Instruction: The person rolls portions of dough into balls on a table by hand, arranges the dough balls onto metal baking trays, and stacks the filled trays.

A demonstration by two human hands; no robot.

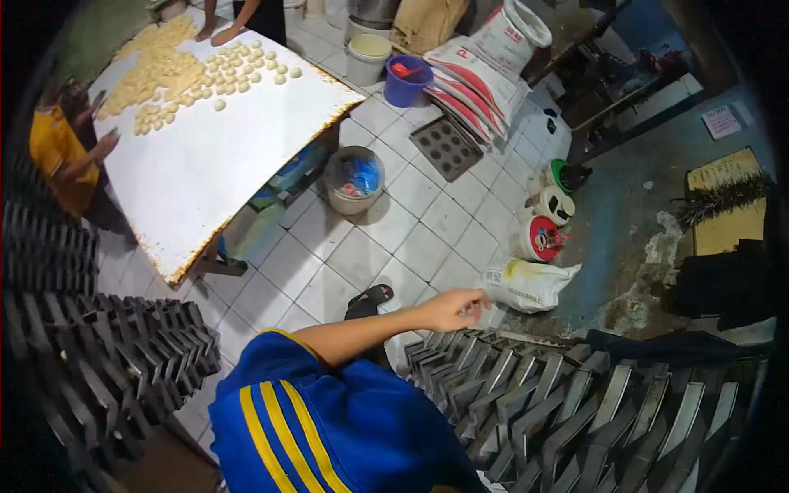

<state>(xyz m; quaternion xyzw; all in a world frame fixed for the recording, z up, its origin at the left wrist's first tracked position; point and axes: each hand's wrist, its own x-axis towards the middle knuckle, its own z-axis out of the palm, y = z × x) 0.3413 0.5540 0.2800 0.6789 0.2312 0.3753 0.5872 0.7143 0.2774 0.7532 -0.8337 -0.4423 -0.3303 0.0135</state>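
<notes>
My left arm comes out of a blue sleeve with yellow stripes (pixel 329 427) and bends across to the right. My left hand (pixel 454 310) hovers just above the far end of a pile of dark metal baking moulds (pixel 559 403). Its fingers are loosely curled, and I see nothing in them. Whether the fingertips touch the nearest mould is unclear. A foot in a black sandal (pixel 367 299) stands on the tiled floor just behind the arm. My right hand is out of view.
Another pile of dark moulds (pixel 107 353) fills the left. A white table (pixel 214 156) carries several dough pieces (pixel 177 74), with other people at its left and far sides. On the floor are a bucket (pixel 353 179), a muffin tray (pixel 446 146), flour sacks (pixel 477 82), tins (pixel 540 238) and a plastic bag (pixel 526 283).
</notes>
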